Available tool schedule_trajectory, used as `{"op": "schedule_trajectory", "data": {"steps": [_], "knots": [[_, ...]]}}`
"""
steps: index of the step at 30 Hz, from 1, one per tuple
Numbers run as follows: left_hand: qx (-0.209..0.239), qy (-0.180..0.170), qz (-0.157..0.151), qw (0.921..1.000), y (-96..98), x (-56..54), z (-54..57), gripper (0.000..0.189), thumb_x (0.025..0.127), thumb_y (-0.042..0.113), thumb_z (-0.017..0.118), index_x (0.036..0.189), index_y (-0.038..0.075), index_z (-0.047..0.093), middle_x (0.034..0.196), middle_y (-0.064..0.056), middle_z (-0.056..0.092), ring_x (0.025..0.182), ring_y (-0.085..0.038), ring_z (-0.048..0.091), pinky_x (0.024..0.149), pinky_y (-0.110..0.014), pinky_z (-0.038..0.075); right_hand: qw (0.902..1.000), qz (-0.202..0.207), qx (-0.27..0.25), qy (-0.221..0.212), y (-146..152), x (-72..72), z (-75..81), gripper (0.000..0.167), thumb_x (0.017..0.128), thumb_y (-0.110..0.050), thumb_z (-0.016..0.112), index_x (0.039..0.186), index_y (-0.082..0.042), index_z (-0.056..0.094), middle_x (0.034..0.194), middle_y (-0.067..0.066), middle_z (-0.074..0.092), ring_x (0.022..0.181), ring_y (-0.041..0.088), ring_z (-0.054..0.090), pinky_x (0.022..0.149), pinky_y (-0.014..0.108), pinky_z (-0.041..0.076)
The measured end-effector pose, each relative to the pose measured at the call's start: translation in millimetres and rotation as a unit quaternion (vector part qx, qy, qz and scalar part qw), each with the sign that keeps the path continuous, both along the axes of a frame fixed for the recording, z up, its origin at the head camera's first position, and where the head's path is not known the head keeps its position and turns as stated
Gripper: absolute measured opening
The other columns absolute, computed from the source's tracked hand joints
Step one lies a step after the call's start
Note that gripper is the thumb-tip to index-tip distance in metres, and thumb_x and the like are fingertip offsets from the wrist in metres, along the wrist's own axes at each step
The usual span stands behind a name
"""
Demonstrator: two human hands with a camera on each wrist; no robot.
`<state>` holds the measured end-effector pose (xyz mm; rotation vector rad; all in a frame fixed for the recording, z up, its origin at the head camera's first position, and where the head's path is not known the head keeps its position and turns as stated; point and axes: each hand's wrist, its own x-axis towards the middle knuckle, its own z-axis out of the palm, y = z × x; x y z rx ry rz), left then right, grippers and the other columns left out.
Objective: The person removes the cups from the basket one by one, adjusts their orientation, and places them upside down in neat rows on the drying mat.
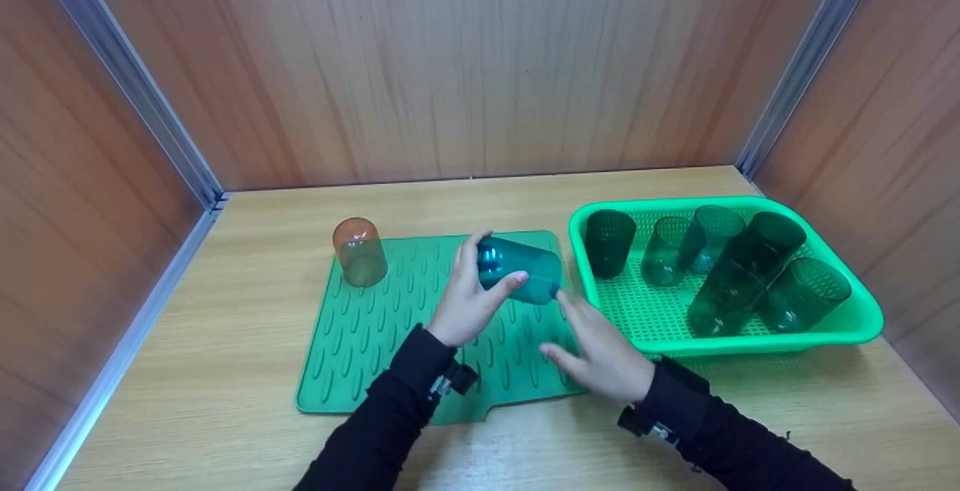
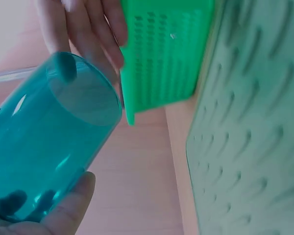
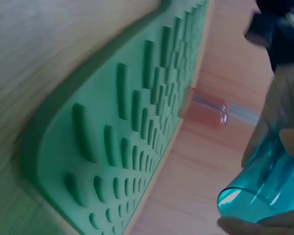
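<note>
The left hand (image 1: 469, 303) has its fingers and thumb curled round a teal cup (image 1: 521, 270), which it holds on its side just above the green ridged mat (image 1: 360, 341), base end in the palm and open end pointing right toward the green basket (image 1: 855, 326). The right hand (image 1: 604, 352) hovers just right of the cup, fingers straight and relaxed, grasping nothing; whether its fingertips touch the rim cannot be told. An orange cup (image 1: 360, 252) stands upside down on the mat's far left corner, well apart from both hands. Several dark green cups (image 1: 727, 296) stand or lean inside the basket to the right. The wooden table (image 1: 225, 371) lies beneath everything. The risk, as I judge it, is a slip: the smooth cup is held sideways by one hand only, so a loosened hold could let it roll off the mat or knock against the basket wall.
</note>
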<state>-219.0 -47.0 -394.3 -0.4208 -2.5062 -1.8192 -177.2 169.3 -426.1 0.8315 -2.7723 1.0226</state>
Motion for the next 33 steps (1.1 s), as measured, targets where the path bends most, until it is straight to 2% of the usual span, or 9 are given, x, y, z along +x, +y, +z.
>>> {"op": "schedule_trajectory", "data": {"steps": [4,7,9,15,17,22,25,29,33], "knots": [[-0.050,0.026,0.015,0.9983,-6.1,-9.4,5.1,0.082,0.092,0.040,0.068,0.153,0.010,0.022,0.150,-0.017,0.028,0.129,-0.033,0.045,0.103,-0.049,0.046,0.9961,0.030,0.077,0.031,-0.4,5.2,-5.3,0.080,0.096,-0.038,0.061,0.154,0.000,0.022,0.158,0.022,0.028,0.147,0.041,0.023,0.115,0.059,0.026],[-0.097,0.052,0.034,0.9933,-10.2,-17.9,7.6,0.080,0.090,0.037,0.071,0.151,0.011,0.028,0.148,-0.017,0.031,0.129,-0.033,0.047,0.104,-0.048,0.046,0.9911,0.052,0.107,0.059,-0.7,7.1,-10.8,0.079,0.096,-0.038,0.062,0.155,-0.004,0.023,0.159,0.021,0.027,0.148,0.043,0.019,0.116,0.059,0.024],[-0.127,0.060,0.047,0.9889,-13.1,-23.3,8.7,0.079,0.088,0.036,0.073,0.151,0.013,0.031,0.145,-0.017,0.034,0.126,-0.033,0.050,0.101,-0.047,0.048,0.9893,0.063,0.119,0.055,-0.3,8.3,-14.3,0.079,0.095,-0.039,0.062,0.155,-0.006,0.023,0.160,0.021,0.025,0.148,0.044,0.016,0.116,0.061,0.022],[-0.180,0.059,0.083,0.9784,-21.3,-39.5,8.8,0.077,0.085,0.030,0.078,0.150,0.021,0.037,0.139,-0.018,0.040,0.120,-0.033,0.053,0.096,-0.047,0.051,0.9848,0.086,0.149,-0.026,3.3,10.1,-24.6,0.077,0.098,-0.046,0.054,0.157,-0.013,0.019,0.165,0.013,0.011,0.150,0.042,0.006,0.119,0.060,0.014],[-0.191,0.055,0.095,0.9755,-22.5,-45.3,7.0,0.079,0.084,0.028,0.078,0.150,0.019,0.036,0.138,-0.019,0.041,0.121,-0.034,0.052,0.098,-0.048,0.050,0.9804,0.097,0.164,-0.050,5.3,10.9,-28.4,0.076,0.098,-0.048,0.053,0.157,-0.014,0.019,0.165,0.012,0.008,0.150,0.042,0.003,0.119,0.060,0.013],[-0.213,0.050,0.123,0.9679,-24.2,-58.7,-1.2,0.086,0.081,0.024,0.081,0.149,0.004,0.033,0.139,-0.021,0.044,0.127,-0.036,0.049,0.106,-0.048,0.044,0.9646,0.127,0.197,-0.120,10.3,13.1,-35.1,0.075,0.098,-0.050,0.051,0.158,-0.017,0.019,0.165,0.016,0.003,0.150,0.043,-0.003,0.118,0.062,0.011],[-0.223,0.047,0.140,0.9636,-26.9,-66.2,-7.1,0.085,0.079,0.022,0.083,0.147,0.003,0.035,0.139,-0.021,0.045,0.127,-0.036,0.048,0.107,-0.047,0.043,0.9538,0.138,0.217,-0.156,10.8,12.7,-36.2,0.076,0.097,-0.053,0.050,0.158,-0.020,0.018,0.165,0.016,0.000,0.150,0.042,-0.004,0.118,0.062,0.011],[-0.223,0.042,0.157,0.9612,-31.6,-75.1,-15.7,0.082,0.079,0.018,0.083,0.147,0.011,0.039,0.136,-0.021,0.043,0.124,-0.037,0.049,0.104,-0.048,0.045,0.9439,0.145,0.239,-0.176,8.6,11.6,-36.2,0.078,0.097,-0.055,0.050,0.158,-0.021,0.016,0.165,0.015,-0.003,0.151,0.040,-0.004,0.119,0.060,0.012],[-0.211,0.041,0.165,0.9626,-35.8,-82.4,-25.7,0.081,0.079,0.012,0.082,0.148,0.014,0.039,0.135,-0.020,0.043,0.124,-0.038,0.049,0.104,-0.049,0.044,0.9419,0.147,0.242,-0.180,6.6,11.8,-35.8,0.078,0.097,-0.054,0.051,0.158,-0.022,0.015,0.165,0.015,-0.005,0.151,0.040,-0.003,0.119,0.060,0.011]]}}
